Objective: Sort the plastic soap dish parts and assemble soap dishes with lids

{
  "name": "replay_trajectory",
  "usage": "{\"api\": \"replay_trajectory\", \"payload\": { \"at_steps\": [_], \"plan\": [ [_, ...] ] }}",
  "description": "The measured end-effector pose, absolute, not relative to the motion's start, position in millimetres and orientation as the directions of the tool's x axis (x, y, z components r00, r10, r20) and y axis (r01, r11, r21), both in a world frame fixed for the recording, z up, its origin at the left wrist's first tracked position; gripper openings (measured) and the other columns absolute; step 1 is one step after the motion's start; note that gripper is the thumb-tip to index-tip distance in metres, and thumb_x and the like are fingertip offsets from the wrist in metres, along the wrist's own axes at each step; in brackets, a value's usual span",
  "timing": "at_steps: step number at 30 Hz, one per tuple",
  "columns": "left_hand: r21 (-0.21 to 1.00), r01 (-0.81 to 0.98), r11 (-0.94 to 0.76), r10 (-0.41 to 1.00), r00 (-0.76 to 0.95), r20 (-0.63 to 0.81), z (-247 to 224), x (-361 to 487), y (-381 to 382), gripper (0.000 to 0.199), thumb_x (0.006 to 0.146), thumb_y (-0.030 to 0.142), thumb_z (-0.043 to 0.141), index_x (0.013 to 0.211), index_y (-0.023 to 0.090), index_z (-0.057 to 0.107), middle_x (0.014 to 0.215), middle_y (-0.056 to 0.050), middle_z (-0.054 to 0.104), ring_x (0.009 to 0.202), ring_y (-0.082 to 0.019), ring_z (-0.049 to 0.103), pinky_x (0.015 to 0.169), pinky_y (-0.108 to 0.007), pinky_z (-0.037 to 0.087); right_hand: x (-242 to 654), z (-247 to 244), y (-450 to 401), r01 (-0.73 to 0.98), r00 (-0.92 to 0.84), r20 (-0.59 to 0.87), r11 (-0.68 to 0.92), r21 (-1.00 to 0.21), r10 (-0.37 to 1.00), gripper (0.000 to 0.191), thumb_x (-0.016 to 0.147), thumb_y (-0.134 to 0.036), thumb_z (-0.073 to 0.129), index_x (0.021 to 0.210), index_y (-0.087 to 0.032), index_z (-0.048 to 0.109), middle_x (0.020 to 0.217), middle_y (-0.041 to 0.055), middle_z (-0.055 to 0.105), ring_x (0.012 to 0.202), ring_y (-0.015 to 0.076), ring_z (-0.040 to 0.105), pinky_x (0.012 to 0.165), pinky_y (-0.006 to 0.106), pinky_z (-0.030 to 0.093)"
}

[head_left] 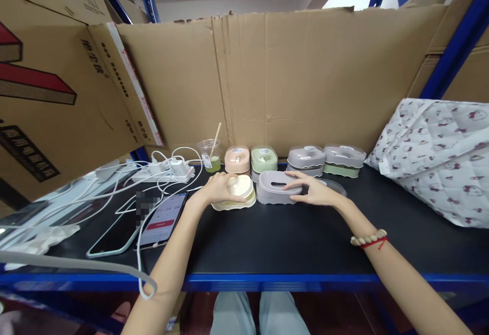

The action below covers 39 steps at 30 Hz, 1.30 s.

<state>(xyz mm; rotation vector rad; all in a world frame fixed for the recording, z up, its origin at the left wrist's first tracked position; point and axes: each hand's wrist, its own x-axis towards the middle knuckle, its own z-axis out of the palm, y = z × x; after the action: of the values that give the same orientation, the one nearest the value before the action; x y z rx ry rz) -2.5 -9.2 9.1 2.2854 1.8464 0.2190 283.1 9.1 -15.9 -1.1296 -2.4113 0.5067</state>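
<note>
My left hand is curved around a small cream-coloured plastic box, its thumb along the near side and the fingers over the far edge. Right beside it stands a grey-mauve plastic box with a dark oval slot in its top. My right hand grips that box by its right end. A clear plastic lid lies partly hidden behind my right hand. Just behind are a peach box and a green box, both under clear lids.
Farther right stand a grey lidded box and a grey-and-green one. A cup with a straw stands at the back. Phones, tangled cables and a power strip crowd the left. A quilted bag leans at right; cardboard walls the back.
</note>
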Motion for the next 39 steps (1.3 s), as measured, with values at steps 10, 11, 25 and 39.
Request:
{"api": "replay_trajectory", "payload": {
  "at_steps": [10, 11, 25, 39],
  "plan": [
    [0.198, 0.945, -0.259, 0.965, 0.264, 0.004, -7, 0, -4, 0.081, 0.057, 0.050, 0.073, 0.130, 0.025, 0.047, 0.125, -0.011, 0.046, 0.119, -0.032, 0.039, 0.101, -0.042, 0.029, 281, -22, 15, 0.606, -0.557, 0.335, 0.648, -0.462, 0.760, 0.038, 0.071, -0.039, 0.062, 0.105, -0.024, 0.067, 0.132, 0.0082, 0.046, 0.125, 0.0254, 0.042, 0.104, 0.045, 0.033],
    [0.214, 0.940, -0.265, 0.964, 0.267, 0.023, -7, 1, -4, 0.078, 0.058, 0.050, 0.072, 0.128, 0.024, 0.049, 0.125, -0.011, 0.046, 0.120, -0.031, 0.039, 0.102, -0.042, 0.028, 281, -22, 16, 0.615, -0.522, 0.374, 0.642, -0.459, 0.767, 0.043, 0.070, -0.042, 0.063, 0.109, -0.024, 0.065, 0.132, 0.0082, 0.046, 0.124, 0.0253, 0.043, 0.104, 0.045, 0.033],
    [0.317, 0.834, -0.451, 0.726, 0.137, 0.674, 5, -4, -5, 0.031, 0.082, 0.037, 0.035, 0.085, 0.017, 0.058, 0.090, -0.008, 0.061, 0.092, -0.021, 0.055, 0.085, -0.034, 0.039, 298, -21, 36, 0.935, -0.030, 0.563, 0.222, -0.276, 0.826, 0.065, 0.067, -0.030, 0.057, 0.129, -0.019, 0.042, 0.137, 0.0147, 0.037, 0.131, 0.0331, 0.030, 0.106, 0.056, 0.019],
    [0.591, 0.620, -0.516, 0.767, 0.028, 0.641, -5, 17, -10, 0.027, 0.074, 0.038, 0.041, 0.070, 0.016, 0.056, 0.077, -0.007, 0.061, 0.071, -0.016, 0.055, 0.062, -0.026, 0.041, 258, 22, 49, 0.988, -0.084, 0.456, 0.134, -0.079, 0.886, 0.060, 0.072, -0.015, 0.054, 0.131, -0.013, 0.046, 0.126, 0.0207, 0.049, 0.109, 0.0428, 0.049, 0.083, 0.057, 0.043]
  ]
}}
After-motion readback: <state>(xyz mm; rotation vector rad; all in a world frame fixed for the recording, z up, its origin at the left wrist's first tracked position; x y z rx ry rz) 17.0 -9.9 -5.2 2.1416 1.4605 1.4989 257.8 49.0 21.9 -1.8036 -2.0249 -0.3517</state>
